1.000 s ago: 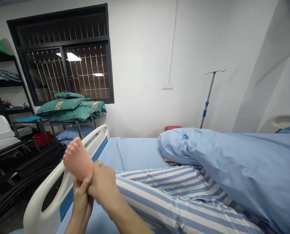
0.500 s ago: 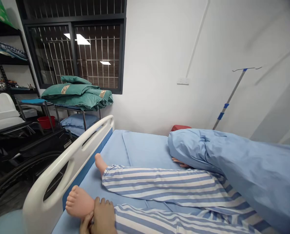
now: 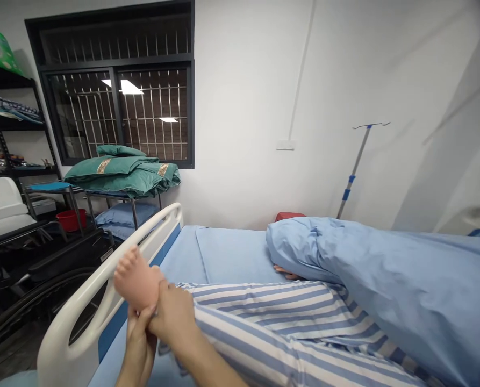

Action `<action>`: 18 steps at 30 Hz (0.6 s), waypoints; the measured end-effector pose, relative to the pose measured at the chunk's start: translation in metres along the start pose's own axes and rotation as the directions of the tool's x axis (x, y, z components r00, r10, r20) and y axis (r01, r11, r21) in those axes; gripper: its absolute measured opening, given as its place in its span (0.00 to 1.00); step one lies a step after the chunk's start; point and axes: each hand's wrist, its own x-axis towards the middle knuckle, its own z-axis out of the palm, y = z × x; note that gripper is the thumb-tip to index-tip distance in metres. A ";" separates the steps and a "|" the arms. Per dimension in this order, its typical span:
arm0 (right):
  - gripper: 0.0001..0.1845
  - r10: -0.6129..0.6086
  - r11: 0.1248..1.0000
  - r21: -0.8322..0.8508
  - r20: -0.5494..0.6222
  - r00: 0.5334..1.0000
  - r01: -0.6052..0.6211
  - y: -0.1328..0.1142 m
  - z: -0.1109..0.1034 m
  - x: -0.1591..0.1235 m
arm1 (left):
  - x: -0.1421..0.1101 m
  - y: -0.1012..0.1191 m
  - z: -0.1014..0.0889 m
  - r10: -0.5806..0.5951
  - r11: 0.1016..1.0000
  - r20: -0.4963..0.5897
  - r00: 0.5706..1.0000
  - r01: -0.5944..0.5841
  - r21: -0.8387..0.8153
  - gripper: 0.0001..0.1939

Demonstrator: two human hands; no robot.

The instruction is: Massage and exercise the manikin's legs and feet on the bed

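Mannequin foot [image 3: 137, 279], toes [image 3: 121, 274] up-left

Foot: a bare, pale dummy's foot [image 3: 137, 279] is sticking up above the mattress [image 3: 231, 252], toes angling toward the bed rail [image 3: 82, 293].
Leg: a blue-and-white striped pajama leg [image 3: 256, 344] is stretching across the bed.

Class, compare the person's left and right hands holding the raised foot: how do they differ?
The left hand sits lower, beneath the raised foot, while the right hand lies higher, at its ankle. The left arm rises from below; the right arm reaches across the striped trouser leg. Both hands are bare and grip the foot.
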 end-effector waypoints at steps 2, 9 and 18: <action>0.19 -0.021 0.999 0.028 -0.099 0.995 0.024 0.003 -0.060 0.003 | -0.023 0.024 0.037 0.066 0.997 0.120 0.991 -0.062 -0.035 0.27; 0.22 -0.123 0.972 0.142 -0.364 0.923 0.186 0.041 -0.265 -0.021 | -0.092 0.104 0.213 0.490 0.868 0.496 0.717 -0.456 -0.198 0.31; 0.25 -0.093 0.960 0.180 -0.516 0.852 0.214 0.064 -0.347 -0.068 | -0.150 0.125 0.287 0.648 0.721 0.590 0.482 -0.637 -0.272 0.33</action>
